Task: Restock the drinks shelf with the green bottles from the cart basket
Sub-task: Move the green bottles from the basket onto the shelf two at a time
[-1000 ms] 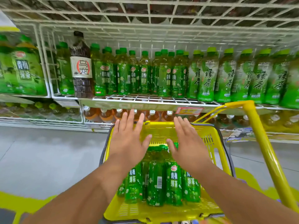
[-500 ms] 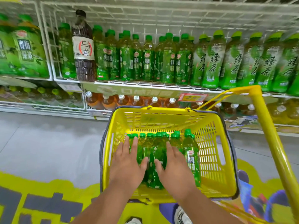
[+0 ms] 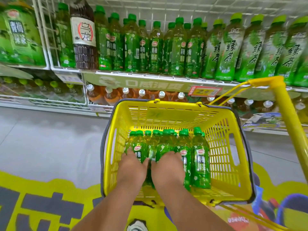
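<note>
From the head camera, you have both hands down in the yellow cart basket [image 3: 223,130]. Your left hand [image 3: 133,167] lies over the green plum-tea bottles [image 3: 200,162] at the left of the row, and your right hand [image 3: 168,167] over those in the middle. The fingers of both curl down out of sight between the bottles, so each hand looks closed around a bottle, though the fingertips are hidden and I cannot be sure the grip is complete.

As for progress, nothing is lifted yet. The bottles lie side by side on the basket floor, caps pointing toward the shelf, about seven caps showing. All of them are left to move.

The drinks shelf [image 3: 150,75] stands just beyond the basket. The same plum-tea bottles stand on it in the middle section, packed close together at the front, so free places are hard to make out from here. A dark oolong bottle [image 3: 84,34] stands to their left and lighter green tea bottles [image 3: 230,47] to their right. Orange-brown drinks [image 3: 110,97] fill the tier below. The yellow cart handle [image 3: 286,117] rises at the right, between you and that end of the shelf.
</note>
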`<state>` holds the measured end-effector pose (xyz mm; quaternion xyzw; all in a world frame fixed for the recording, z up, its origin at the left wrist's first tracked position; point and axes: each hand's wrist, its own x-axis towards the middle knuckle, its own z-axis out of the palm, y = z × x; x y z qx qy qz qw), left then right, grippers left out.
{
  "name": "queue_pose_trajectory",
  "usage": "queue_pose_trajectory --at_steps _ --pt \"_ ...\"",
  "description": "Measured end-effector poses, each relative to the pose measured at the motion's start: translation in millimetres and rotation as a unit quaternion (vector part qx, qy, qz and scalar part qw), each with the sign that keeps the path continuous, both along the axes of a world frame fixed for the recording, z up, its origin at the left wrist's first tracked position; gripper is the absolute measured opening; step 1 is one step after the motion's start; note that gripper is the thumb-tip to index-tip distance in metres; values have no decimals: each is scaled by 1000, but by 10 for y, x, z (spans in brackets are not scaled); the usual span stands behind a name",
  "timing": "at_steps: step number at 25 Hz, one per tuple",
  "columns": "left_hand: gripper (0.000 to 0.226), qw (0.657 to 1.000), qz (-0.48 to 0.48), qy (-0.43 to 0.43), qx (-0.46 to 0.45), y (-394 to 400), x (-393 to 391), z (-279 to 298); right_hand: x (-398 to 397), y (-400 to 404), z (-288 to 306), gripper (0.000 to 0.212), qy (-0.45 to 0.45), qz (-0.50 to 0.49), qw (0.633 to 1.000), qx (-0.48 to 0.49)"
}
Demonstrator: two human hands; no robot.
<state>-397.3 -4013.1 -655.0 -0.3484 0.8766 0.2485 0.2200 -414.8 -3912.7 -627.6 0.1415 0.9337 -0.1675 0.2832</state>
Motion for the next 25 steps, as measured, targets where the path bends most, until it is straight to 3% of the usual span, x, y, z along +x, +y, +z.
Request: queue_pose_trajectory --at_steps 4,9,14,18,25 --pt "52 998 59 -19 15 -73 -94 63 -12 -69 -61 60 11 22 999 37" --pt "36 994 98 15 53 -100 -60 137 -26 17 -35 46 23 -103 993 -50" --pt "38 987 99 89 89 -126 -100 472 -85 104 101 35 88 -128 981 -120" --pt "64 980 80 154 93 -218 -288 783 -288 164 441 39 139 -145 967 -157" --pt "60 951 81 263 140 -383 -869 1305 -888 184 1053 21 225 -115 943 -215"
